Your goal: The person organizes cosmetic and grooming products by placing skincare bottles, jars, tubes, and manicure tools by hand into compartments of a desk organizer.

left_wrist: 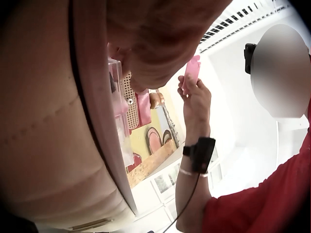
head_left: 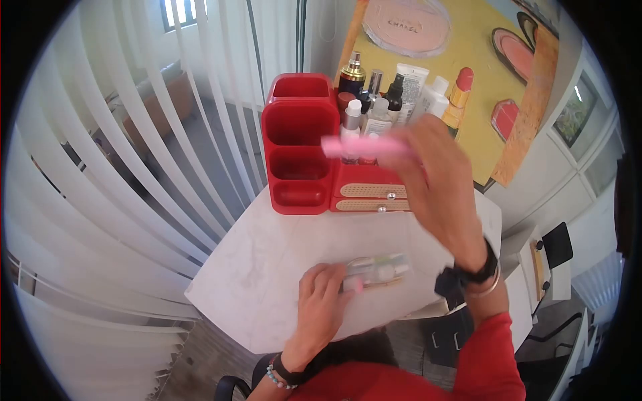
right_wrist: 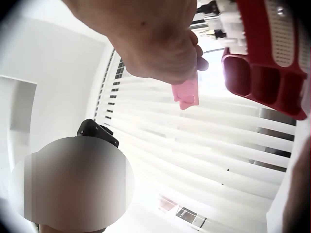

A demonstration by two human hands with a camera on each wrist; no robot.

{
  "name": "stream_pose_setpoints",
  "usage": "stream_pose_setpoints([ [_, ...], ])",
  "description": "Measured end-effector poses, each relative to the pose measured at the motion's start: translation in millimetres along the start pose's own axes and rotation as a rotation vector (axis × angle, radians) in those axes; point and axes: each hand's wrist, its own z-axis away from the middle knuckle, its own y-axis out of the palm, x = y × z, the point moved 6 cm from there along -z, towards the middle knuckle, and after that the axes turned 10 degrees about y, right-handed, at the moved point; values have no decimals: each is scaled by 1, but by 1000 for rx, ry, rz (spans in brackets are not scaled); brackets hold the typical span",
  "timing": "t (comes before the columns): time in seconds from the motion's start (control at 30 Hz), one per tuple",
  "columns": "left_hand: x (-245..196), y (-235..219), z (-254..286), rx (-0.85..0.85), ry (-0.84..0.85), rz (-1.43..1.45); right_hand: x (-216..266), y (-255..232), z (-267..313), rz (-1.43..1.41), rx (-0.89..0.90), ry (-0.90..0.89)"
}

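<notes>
My right hand (head_left: 438, 177) is raised above the table in front of the organizer and grips a flat pink piece (head_left: 361, 146), blurred in the head view. The right wrist view shows a notched, scalloped end on this pink piece (right_wrist: 186, 92). Low on the table, my left hand (head_left: 319, 304) has its fingers curled over the left end of a clear plastic case (head_left: 388, 269). Small pale and pink things show through the case; its left end is hidden under the fingers. In the left wrist view the clear case (left_wrist: 115, 80) stands beside the fingers.
A red organizer (head_left: 301, 190) with open compartments and drawers stands at the back of the white table (head_left: 247, 267). Several cosmetic bottles and tubes (head_left: 411, 83) crowd its right side. Behind them is a yellow board (head_left: 481, 150) with makeup pictures. White vertical blinds (head_left: 134, 220) hang at the left.
</notes>
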Motion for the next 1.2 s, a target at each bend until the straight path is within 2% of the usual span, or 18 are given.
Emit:
stream_pose_setpoints([
  [0.07,1,1,-1,18,44,-57,4,14,-47,171,-72,-140],
  [0.1,-1,3,-2,37,75,-86,-5,25,-72,172,-72,-140],
  [0.17,-1,4,0,52,108,-115,-14,57,-109,287,-45,-355],
  [0.2,-1,4,1,48,120,-110,-22,70,-121,286,-48,-358],
  [0.27,1,4,1,44,133,-110,-29,103,-134,323,90,-414],
  [0.4,4,7,3,78,98,-74,-32,138,-141,277,211,-371],
  [0.47,1,9,6,127,69,-51,-25,125,-139,307,32,-441],
  [0.5,-1,7,6,108,71,-80,-17,101,-127,319,60,-404],
  [0.57,-4,9,8,120,55,-67,21,30,-87,5,-85,-251],
  [0.6,-7,5,6,106,59,-74,24,25,-54,19,-52,-218],
  [0.67,-7,2,12,92,63,-69,30,21,21,127,13,-268],
  [0.7,-6,1,14,85,76,-78,27,27,59,40,109,-221],
  [0.8,-4,-2,13,82,87,-92,22,44,153,-32,665,-26],
  [0.87,-4,-2,15,94,86,-96,9,51,198,11,688,35],
  [0.97,-6,-1,15,98,73,-132,-5,49,225,102,639,106],
  [1.2,-11,6,16,168,107,-264,-12,52,240,26,651,264],
])
